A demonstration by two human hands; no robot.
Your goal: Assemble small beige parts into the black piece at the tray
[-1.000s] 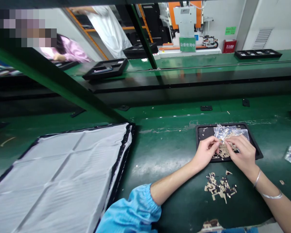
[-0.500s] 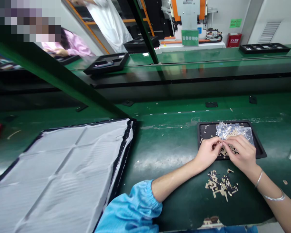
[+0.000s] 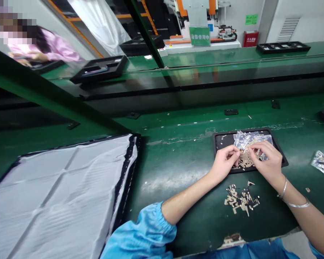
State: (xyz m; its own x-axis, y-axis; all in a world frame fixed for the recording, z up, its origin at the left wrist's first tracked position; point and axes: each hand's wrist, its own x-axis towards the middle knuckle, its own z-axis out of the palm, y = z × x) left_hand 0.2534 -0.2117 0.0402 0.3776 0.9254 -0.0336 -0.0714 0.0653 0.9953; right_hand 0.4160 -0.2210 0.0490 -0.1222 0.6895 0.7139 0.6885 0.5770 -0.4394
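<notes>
My left hand [image 3: 224, 162] is over the left part of a shallow black tray [image 3: 216, 144], with thumb and forefinger pinched together. A tiny piece may be at those fingertips, too small to name. My right hand [image 3: 268, 162] is bent over the tray's right side, thumb and forefinger closed close together; what they hold, if anything, is hidden. A small gap separates the two hands. Between them lie many small flat beige parts [image 3: 245, 158] and clear plastic bags [image 3: 241, 139]. Nearer me on the green bench is a loose pile of beige and black parts [image 3: 241, 199].
A large black-edged tray covered with white sheet [image 3: 78, 194] fills the left. A clear bag of parts [image 3: 323, 163] lies at right. A slanted green post [image 3: 70, 104] crosses the left. Behind the divider are black trays [image 3: 99, 70] and a person in pink [image 3: 58, 46].
My fingertips, which met over the tray, are now apart, the left hand on the left and the right on the right. The whole view has shifted a little.
</notes>
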